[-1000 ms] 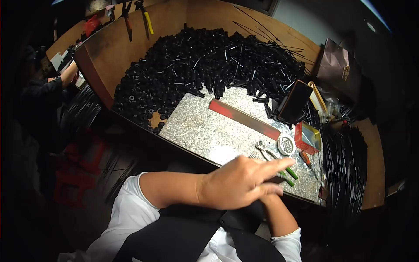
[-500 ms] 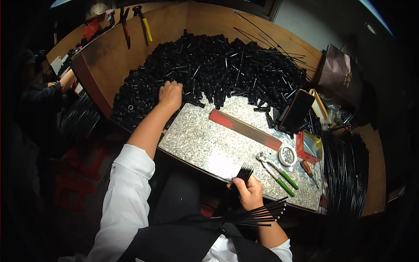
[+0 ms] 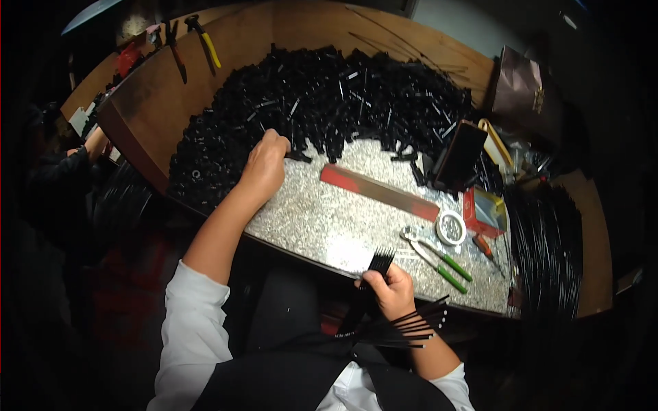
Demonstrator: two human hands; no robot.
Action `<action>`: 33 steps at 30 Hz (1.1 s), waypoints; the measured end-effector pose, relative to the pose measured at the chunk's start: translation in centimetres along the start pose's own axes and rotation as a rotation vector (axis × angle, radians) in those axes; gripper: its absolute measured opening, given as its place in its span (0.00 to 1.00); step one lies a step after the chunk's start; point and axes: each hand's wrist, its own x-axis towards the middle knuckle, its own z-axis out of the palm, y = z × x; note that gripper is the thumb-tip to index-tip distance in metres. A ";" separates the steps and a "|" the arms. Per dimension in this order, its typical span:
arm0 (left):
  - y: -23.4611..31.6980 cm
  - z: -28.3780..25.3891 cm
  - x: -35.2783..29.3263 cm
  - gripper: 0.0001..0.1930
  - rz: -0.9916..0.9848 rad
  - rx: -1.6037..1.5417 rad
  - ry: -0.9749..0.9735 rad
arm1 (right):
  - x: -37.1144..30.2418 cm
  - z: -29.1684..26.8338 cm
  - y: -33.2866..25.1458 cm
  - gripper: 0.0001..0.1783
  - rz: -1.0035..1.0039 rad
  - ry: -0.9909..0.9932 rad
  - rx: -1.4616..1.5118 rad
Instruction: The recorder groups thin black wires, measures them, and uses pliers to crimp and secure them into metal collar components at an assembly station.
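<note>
My left hand (image 3: 264, 166) is at the near left edge of a large heap of small black tube-shaped plastic parts (image 3: 329, 89). Its fingers are curled together, and what they may hold is hidden. Beside the fingertips, one black part (image 3: 297, 156) lies on the speckled worktop (image 3: 295, 212). At the near edge of the worktop, my right hand (image 3: 391, 289) is closed around a bundle of thin black cables (image 3: 381, 260). Their fine ends point up past the thumb, while the other ends, pale-tipped, fan out over my right forearm.
A red-and-brown bar (image 3: 380, 192) lies across the worktop. To its right are green-handled pliers (image 3: 439, 260), a white bowl (image 3: 450, 228), a red box (image 3: 484, 211), an orange-handled screwdriver (image 3: 484, 246) and a propped phone (image 3: 462, 155). Black cables (image 3: 548, 246) hang at right. Wooden boards (image 3: 140, 116) wall the heap.
My left hand has drawn back slightly toward me and to the right along the heap's edge, its wrist turning. My right hand keeps its hold on the cables. The whole view has shifted slightly.
</note>
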 end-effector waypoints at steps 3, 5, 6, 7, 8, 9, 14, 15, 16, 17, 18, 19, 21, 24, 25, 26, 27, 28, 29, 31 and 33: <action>3.4 -0.8 -3.5 0.06 0.118 -0.193 -0.149 | 0.3 -0.1 0.0 0.08 0.037 0.004 0.002; 4.1 -0.2 -5.6 0.07 0.085 -0.299 -0.307 | 0.4 -0.2 0.0 0.09 0.037 -0.022 0.027; 4.5 -0.2 -6.3 0.08 0.074 -0.351 -0.300 | 0.5 -0.2 0.2 0.10 0.055 -0.024 0.027; 4.3 0.5 -7.1 0.09 0.083 -0.391 -0.249 | 0.6 -0.2 0.1 0.10 0.052 -0.038 0.037; 4.0 1.2 -7.8 0.10 0.093 -0.430 -0.197 | 0.6 -0.2 0.0 0.11 0.047 -0.053 0.048; 4.1 1.8 -8.2 0.10 0.087 -0.432 -0.199 | 0.6 -0.1 -0.1 0.11 0.053 -0.055 0.046; 7.4 2.4 -8.9 0.13 -0.373 -0.908 -0.155 | 0.5 0.2 -1.1 0.11 0.080 -0.088 0.036; 8.2 2.5 -9.2 0.14 -0.354 -1.071 -0.097 | 0.4 0.4 -1.1 0.11 0.082 -0.097 0.034; 9.0 2.7 -9.3 0.14 -0.374 -1.208 -0.105 | 0.5 0.5 -1.0 0.11 0.080 -0.100 0.032; 9.8 2.6 -9.5 0.14 -0.394 -1.279 -0.113 | 0.5 0.6 -0.9 0.11 0.077 -0.102 0.030; 10.7 2.5 -9.4 0.13 -0.411 -1.355 -0.126 | 0.4 0.6 -0.9 0.11 0.079 -0.102 0.026; 11.4 2.6 -9.3 0.13 -0.403 -1.377 -0.131 | 0.4 0.6 -0.9 0.10 0.087 -0.091 0.049; 12.1 2.5 -9.1 0.13 -0.375 -1.332 -0.171 | 0.4 0.6 -0.9 0.09 0.095 -0.081 0.072; 12.2 2.1 -8.8 0.13 -0.337 -1.247 -0.244 | 0.5 0.5 -0.9 0.09 0.074 -0.097 0.009; 12.1 2.0 -8.7 0.13 -0.326 -1.255 -0.261 | 0.5 0.6 -0.9 0.10 0.062 -0.107 0.003; 11.9 1.9 -8.7 0.13 -0.316 -1.262 -0.280 | 0.4 0.6 -0.9 0.10 0.050 -0.117 -0.002; 11.7 1.9 -8.6 0.14 -0.352 -1.406 -0.302 | 0.5 0.6 -0.9 0.10 0.052 -0.113 0.001; 11.6 1.7 -8.6 0.14 -0.353 -1.405 -0.308 | 0.5 0.5 -0.9 0.10 0.052 -0.107 0.005; 11.5 1.3 -8.6 0.15 -0.437 -1.500 -0.358 | 0.6 0.4 -0.8 0.11 0.054 -0.101 0.009; 10.7 0.8 -8.7 0.16 -0.534 -1.584 -0.445 | 0.6 0.4 -0.9 0.11 0.065 -0.102 0.044; 10.2 0.5 -9.0 0.16 -0.554 -1.635 -0.486 | 0.6 0.3 -1.0 0.12 0.075 -0.120 0.063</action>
